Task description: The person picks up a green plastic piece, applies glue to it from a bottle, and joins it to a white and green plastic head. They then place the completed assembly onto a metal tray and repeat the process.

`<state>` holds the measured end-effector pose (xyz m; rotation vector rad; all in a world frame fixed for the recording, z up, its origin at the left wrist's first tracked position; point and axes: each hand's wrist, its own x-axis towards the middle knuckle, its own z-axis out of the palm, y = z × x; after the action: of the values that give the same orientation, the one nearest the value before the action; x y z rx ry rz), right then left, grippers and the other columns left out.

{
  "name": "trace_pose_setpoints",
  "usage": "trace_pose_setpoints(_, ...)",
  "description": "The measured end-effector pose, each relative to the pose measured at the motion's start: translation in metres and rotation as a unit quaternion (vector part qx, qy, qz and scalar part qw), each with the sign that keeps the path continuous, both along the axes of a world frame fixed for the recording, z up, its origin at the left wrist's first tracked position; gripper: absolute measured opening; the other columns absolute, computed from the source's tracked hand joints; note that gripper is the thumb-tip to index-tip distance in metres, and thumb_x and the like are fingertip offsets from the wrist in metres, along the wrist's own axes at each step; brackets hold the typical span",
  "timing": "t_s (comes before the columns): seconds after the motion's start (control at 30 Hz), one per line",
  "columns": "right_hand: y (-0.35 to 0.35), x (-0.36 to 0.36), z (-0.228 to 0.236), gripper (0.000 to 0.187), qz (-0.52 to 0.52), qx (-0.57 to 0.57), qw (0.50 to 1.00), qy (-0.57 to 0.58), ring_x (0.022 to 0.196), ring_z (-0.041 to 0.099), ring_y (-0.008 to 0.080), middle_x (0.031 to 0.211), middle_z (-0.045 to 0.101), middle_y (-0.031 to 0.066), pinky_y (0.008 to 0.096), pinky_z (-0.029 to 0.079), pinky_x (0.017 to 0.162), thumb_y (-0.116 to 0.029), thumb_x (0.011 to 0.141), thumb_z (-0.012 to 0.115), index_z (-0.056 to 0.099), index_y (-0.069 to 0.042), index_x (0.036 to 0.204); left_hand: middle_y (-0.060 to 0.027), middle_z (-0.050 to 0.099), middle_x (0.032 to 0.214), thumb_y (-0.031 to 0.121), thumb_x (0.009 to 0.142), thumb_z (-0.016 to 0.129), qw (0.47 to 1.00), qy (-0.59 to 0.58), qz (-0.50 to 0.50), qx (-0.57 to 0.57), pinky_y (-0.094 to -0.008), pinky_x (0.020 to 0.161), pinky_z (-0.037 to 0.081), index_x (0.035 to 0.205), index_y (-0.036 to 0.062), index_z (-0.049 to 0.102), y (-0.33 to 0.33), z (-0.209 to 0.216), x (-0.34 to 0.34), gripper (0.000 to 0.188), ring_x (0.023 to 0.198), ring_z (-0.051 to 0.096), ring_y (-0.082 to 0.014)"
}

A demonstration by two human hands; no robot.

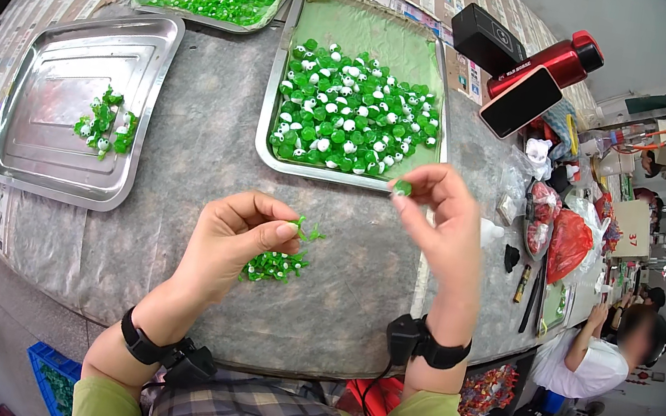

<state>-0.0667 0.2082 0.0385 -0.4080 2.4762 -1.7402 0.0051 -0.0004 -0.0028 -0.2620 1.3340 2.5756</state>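
Left hand pinched a green sprig above a small bead cluster on the grey tabletop, right hand gripped one green bead, trays beyond, red bags rightward, contents indistinct.

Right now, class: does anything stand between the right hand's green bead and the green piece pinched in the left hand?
Nothing visible does. The right hand holds the green bead above the grey table, and only open air separates it from the green piece pinched by the left hand.
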Motion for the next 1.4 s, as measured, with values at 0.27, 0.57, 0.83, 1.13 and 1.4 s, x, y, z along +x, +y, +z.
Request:
trace_pose_setpoints(0.27, -0.04, 0.039, -0.021, 0.021, 0.108, -0.198, 0.953, -0.202, 0.08, 0.054, 0.0078, 0.088, 0.058, 0.0028, 0.0195, 0.043, 0.069, -0.002, 0.076, 0.057, 0.054, -0.001, 0.097, -0.0076, 0.059, 0.079, 0.008, 0.078, 0.056, 0.998, -0.002, -0.004, 0.065, -0.0269, 0.065, 0.05, 0.089, -0.0003, 0.054, 0.002, -0.002, -0.001, 0.014, 0.072, 0.059, -0.0148)
trace_pose_setpoints(0.57, -0.042, 0.045, -0.02, 0.02, 0.059, -0.194, 0.956, -0.214, 0.081, 0.056, 0.0088, 0.088, 0.059, 0.0046, 0.0195, 0.044, 0.071, -0.002, 0.076, 0.057, 0.055, 0.0, 0.096, -0.0081, 0.059, 0.08, 0.008, 0.078, 0.056, 0.998, -0.017, 0.008, 0.054, -0.0265, 0.066, 0.05, 0.088, -0.0005, 0.054, 0.001, -0.003, -0.001, 0.013, 0.072, 0.059, -0.0147)
trace_pose_setpoints(0.83, -0.04, 0.045, -0.017, 0.021, 0.066, -0.218, 0.963, -0.145, 0.081, 0.056, 0.01, 0.088, 0.059, 0.0059, 0.0204, 0.044, 0.072, -0.002, 0.075, 0.059, 0.056, 0.002, 0.095, -0.0071, 0.06, 0.078, 0.003, 0.076, 0.058, 0.999, 0.033, 0.007, -0.019, -0.0224, 0.064, 0.047, 0.085, -0.0009, 0.056, 0.005, -0.004, 0.0, 0.011, 0.07, 0.058, -0.0118)
trace_pose_setpoints(1.13, -0.041, 0.049, -0.018, 0.02, 0.06, -0.158, 0.97, -0.175, 0.077, 0.056, 0.0076, 0.084, 0.06, 0.0046, 0.0187, 0.045, 0.068, -0.001, 0.076, 0.058, 0.056, 0.001, 0.096, -0.0055, 0.06, 0.076, 0.001, 0.073, 0.06, 0.972, 0.128, 0.024, -0.196, -0.0215, 0.062, 0.046, 0.079, -0.0006, 0.058, 0.005, -0.003, 0.002, 0.006, 0.07, 0.056, -0.0108)
trace_pose_setpoints(1.4, -0.037, 0.047, -0.017, 0.023, 0.093, -0.165, 0.956, -0.226, 0.078, 0.055, 0.0063, 0.086, 0.06, 0.0049, 0.0183, 0.044, 0.068, 0.0, 0.076, 0.057, 0.057, 0.001, 0.099, -0.008, 0.058, 0.072, -0.001, 0.066, 0.063, 0.883, 0.269, -0.001, -0.385, -0.0258, 0.057, 0.044, 0.074, 0.0016, 0.058, -0.003, 0.005, -0.003, 0.01, 0.065, 0.057, -0.0175)
